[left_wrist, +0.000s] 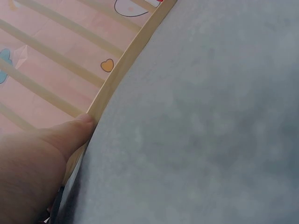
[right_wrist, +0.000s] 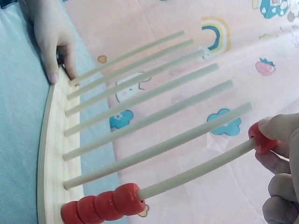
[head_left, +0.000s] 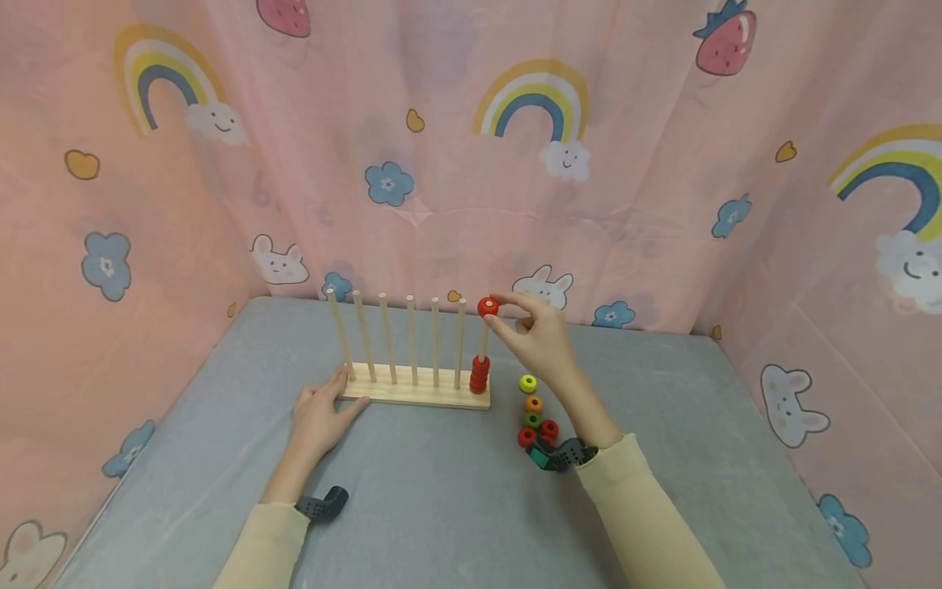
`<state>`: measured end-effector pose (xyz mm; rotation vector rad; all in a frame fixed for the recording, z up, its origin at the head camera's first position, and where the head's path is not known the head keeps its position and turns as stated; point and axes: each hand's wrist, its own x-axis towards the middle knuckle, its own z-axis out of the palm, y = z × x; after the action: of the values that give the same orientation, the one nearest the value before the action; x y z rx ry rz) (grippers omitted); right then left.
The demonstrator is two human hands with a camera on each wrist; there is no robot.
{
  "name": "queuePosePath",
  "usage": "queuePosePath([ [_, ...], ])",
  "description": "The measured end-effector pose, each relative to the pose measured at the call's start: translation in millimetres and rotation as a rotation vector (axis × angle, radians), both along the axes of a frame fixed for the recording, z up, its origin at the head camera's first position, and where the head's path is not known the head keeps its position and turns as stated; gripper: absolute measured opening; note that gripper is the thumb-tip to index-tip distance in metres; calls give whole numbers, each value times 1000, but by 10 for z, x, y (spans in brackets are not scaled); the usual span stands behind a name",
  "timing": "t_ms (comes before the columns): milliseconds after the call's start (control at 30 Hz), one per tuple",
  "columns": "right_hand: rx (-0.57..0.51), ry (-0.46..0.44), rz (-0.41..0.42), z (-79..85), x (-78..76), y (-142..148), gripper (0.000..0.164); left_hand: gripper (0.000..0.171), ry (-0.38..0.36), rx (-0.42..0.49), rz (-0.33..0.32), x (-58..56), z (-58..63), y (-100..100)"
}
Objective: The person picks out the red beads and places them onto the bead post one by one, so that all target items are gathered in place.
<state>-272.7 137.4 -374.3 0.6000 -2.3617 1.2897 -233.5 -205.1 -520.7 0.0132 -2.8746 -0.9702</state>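
Observation:
A pale wooden peg rack [head_left: 415, 396] with several upright pegs stands on the table. Four-finger side and thumb of my left hand [head_left: 315, 419] hold the left end of its base; the left wrist view shows the thumb against the base's front edge. My right hand [head_left: 543, 334] pinches a red bead [right_wrist: 262, 142] between thumb and fingers at the top of the rightmost peg, whose tip sits in the bead's hole. Lower on that peg, several red beads [right_wrist: 110, 205] are stacked against the base. The other pegs carry no beads.
Right of the rack lie loose beads: a yellow one [head_left: 527, 388], an orange one [head_left: 533, 409], a green one [head_left: 527, 420] and red ones [head_left: 549, 423], partly hidden by the right wrist's strap. A grey cloth [head_left: 441, 507] covers the table; a patterned pink curtain [head_left: 441, 245] hangs behind.

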Motion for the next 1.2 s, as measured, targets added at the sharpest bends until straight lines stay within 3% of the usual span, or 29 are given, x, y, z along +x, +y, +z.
queuePosePath([
  [267, -3, 21, 36, 9, 6, 14, 34, 78, 9, 0, 0, -2, -10, 4],
  [800, 26, 20, 32, -1, 13, 38, 33, 78, 6, 2, 0, -5, -7, -2],
  [1200, 15, 7, -12, -234, 110, 369, 33, 79, -1, 0, 6, 0, -6, 3],
])
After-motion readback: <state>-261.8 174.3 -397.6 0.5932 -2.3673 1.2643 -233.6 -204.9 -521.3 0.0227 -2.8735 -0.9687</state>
